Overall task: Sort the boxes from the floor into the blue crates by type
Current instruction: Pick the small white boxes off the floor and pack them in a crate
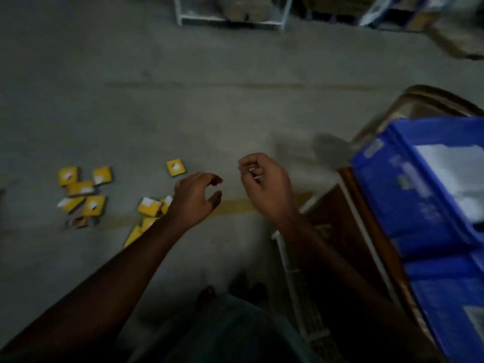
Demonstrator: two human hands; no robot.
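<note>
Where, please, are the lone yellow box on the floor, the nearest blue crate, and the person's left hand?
lone yellow box [176,167]: head view, middle of its top face.
blue crate [408,195]: head view, on its outer side wall.
left hand [195,199]: head view, on the back of the hand.

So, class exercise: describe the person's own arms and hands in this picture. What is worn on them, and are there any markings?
Both forearms are bare right down to the bottom edge of the frame: no sleeves show. The left hand and the right hand wear no gloves. No watch, ring, band or marking can be made out, though the picture is dim and blurred.
</note>
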